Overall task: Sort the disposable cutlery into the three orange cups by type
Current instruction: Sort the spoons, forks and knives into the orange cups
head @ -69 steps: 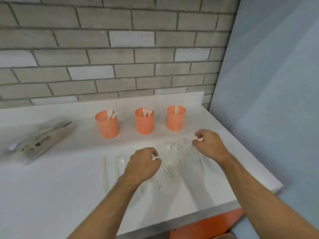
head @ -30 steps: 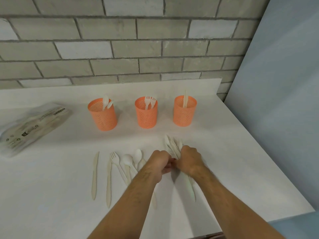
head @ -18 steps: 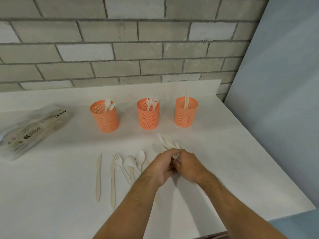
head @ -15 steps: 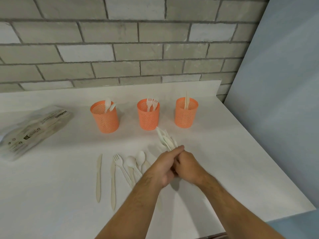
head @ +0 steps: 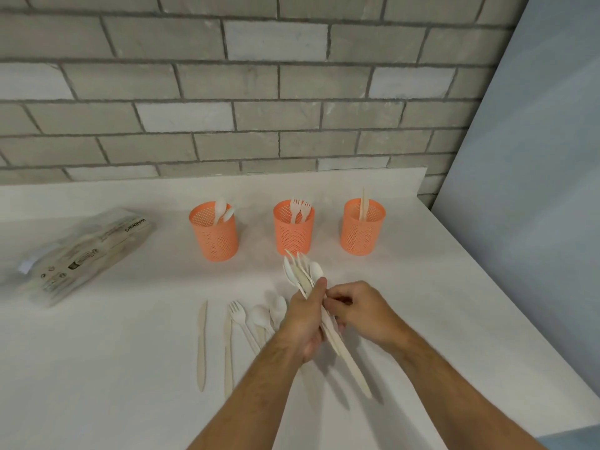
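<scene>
Bundle [head: 300,271] raised, both hands' grip closed.

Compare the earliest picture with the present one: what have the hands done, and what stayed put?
The left hand and right hand came together, gathered loose pieces into a bundle of cutlery and raised it off the counter. The three orange cups and the plastic bag stayed put.

Soft, even overhead light, faint shadows under the forearms, sharp centre, wide-angle bowing of the edges.
</scene>
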